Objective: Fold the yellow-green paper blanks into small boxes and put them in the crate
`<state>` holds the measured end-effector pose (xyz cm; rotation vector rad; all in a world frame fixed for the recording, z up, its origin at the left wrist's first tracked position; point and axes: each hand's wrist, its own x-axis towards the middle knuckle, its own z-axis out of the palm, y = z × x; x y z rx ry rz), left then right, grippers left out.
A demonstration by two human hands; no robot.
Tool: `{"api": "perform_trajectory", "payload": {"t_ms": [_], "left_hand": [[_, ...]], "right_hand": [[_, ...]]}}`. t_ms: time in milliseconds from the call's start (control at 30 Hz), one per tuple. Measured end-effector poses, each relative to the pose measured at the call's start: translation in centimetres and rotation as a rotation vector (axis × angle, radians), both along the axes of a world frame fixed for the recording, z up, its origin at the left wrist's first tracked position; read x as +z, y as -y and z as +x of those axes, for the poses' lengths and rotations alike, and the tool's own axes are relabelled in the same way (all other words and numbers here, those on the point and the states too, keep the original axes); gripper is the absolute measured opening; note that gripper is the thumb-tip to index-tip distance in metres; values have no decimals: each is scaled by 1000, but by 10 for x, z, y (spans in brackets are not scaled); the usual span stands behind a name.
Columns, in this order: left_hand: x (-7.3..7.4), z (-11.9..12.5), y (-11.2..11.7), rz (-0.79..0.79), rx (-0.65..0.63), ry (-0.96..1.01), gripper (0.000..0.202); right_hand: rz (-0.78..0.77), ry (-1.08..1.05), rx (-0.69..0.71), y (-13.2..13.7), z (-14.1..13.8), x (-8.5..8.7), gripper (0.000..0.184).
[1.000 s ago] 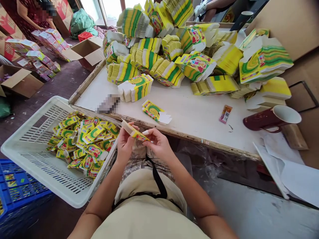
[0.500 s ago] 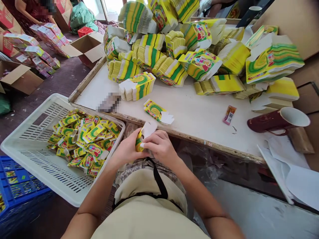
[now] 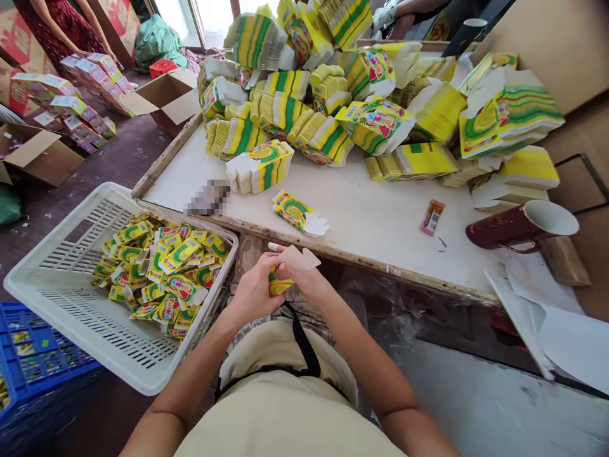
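Note:
Both my hands grip one small yellow-and-green carton (image 3: 280,284) just below the table's front edge. My left hand (image 3: 253,293) wraps its left side. My right hand (image 3: 304,277) pinches the top, where a white flap (image 3: 301,256) stands open. To my left a white slatted basket (image 3: 61,254) holds several folded cartons of the same print (image 3: 164,270). One flat carton (image 3: 297,212) lies on the white table (image 3: 380,222) just beyond my hands.
Stacks of flat yellow-green cartons (image 3: 333,108) crowd the table's far half. A dark red mug (image 3: 521,225) lies tipped at the right, a small sachet (image 3: 432,216) nearby. A blue crate (image 3: 33,362) sits low left. Another person (image 3: 61,28) stands by open cardboard boxes (image 3: 162,95) far left.
The carton went from flat and tilted between my fingertips to upright and squeezed into a box, both hands closing round it with its white flap raised.

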<state>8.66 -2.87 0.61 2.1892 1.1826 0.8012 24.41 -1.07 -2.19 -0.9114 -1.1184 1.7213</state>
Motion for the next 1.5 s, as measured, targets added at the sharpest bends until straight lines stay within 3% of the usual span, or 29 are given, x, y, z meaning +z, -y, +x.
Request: {"api": "perform_trajectory", "payload": {"t_ms": [100, 167, 300, 433, 533, 600, 733, 900, 1067, 1200, 1400, 1500], "left_hand": [[-3, 0, -4, -166, 33, -15, 55], [-7, 0, -7, -216, 35, 11, 52], [-16, 2, -9, -113, 109, 74, 62], [-13, -7, -9, -24, 184, -114, 63], [-7, -16, -9, -38, 170, -148, 55], [-3, -20, -9, -29, 176, -123, 53], [1, -27, -11, -43, 154, -90, 52], [4, -30, -14, -12, 96, -85, 51], [8, -29, -16, 81, 140, -91, 53], [10, -30, -16, 64, 94, -94, 53], [12, -32, -20, 87, 134, -116, 54], [12, -58, -24, 92, 264, -165, 53]], "right_hand": [[179, 133, -32, 6, 0, 4, 78], [366, 285, -9, 10, 0, 7, 71], [571, 472, -29, 10, 4, 9, 51], [576, 499, -180, 0, 18, 4, 52], [616, 570, -14, -2, 25, 2, 59], [634, 637, 62, 0, 27, 2, 52], [688, 695, 42, 1, 33, 6, 26], [760, 718, 146, -6, 44, 19, 17], [746, 723, -14, -3, 35, 13, 25], [723, 651, -25, 0, 32, 10, 20], [574, 591, -222, -3, 21, 17, 65], [604, 641, -244, -26, 18, 13, 67]]}}
